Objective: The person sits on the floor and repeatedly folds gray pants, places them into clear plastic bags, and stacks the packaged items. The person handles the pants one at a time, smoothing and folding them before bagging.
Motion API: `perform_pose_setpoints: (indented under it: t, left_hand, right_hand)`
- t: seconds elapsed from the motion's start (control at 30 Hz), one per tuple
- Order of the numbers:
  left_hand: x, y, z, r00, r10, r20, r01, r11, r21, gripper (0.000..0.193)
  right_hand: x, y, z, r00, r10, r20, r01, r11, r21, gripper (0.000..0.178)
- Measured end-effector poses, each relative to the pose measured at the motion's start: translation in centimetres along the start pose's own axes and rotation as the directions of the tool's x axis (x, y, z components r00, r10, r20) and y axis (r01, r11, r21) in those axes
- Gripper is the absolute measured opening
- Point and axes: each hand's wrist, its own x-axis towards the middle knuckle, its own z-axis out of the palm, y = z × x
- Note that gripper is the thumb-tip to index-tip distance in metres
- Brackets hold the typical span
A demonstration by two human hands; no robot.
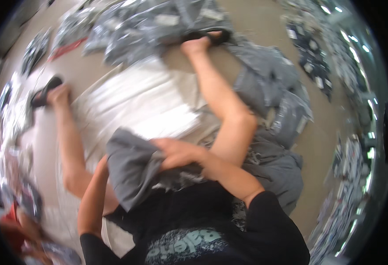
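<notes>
Right hand (178, 153) grips grey cloth (131, 165); white sheeting (136, 99) beyond.

Beige-brown floor (320, 154); row of bright white lights (370, 153) curving down right side.

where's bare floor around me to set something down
Bare floor runs between the grey bagged garments and the right-edge piles; a smaller patch lies between the left foot and the bags ahead. Between the legs it's crowded: white material, grey cloth.
</notes>
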Motion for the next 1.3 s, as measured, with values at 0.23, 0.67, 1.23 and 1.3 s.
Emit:
perform_pose_setpoints:
  t: [0.23, 0.67, 1.23, 1.3]
  left_hand:
    - [-1.6, 0.3, -0.4, 0.99, -0.121, -0.077, 0.073, 0.89, -0.451, 0.015]
    - [-5.6, 3.3, -0.8, 0.785, 0.008, -0.62, -0.018, 1.0, -0.01, 0.017]
    - [-6.5, 3.0, -1.5, 0.862, -0.091, -0.498, 0.202, 0.964, 0.174, 0.018]
    - [-5.7, 0.3, -0.4, 0.814, 0.152, -0.561, 0.05, 0.944, 0.327, 0.019]
  right_hand:
    - [0.1, -1.1, 0.1, 0.998, -0.029, 0.064, 0.023, 0.996, 0.085, 0.05]
    - [2.0, 3.6, -0.6, 0.974, 0.225, -0.018, -0.225, 0.973, -0.05, 0.048]
    - [4.6, 6.6, -0.4, 0.907, 0.271, -0.324, -0.382, 0.851, -0.359, 0.041]
    - [4.3, 6.9, 0.6, 0.857, 0.228, -0.463, -0.405, 0.853, -0.33, 0.034]
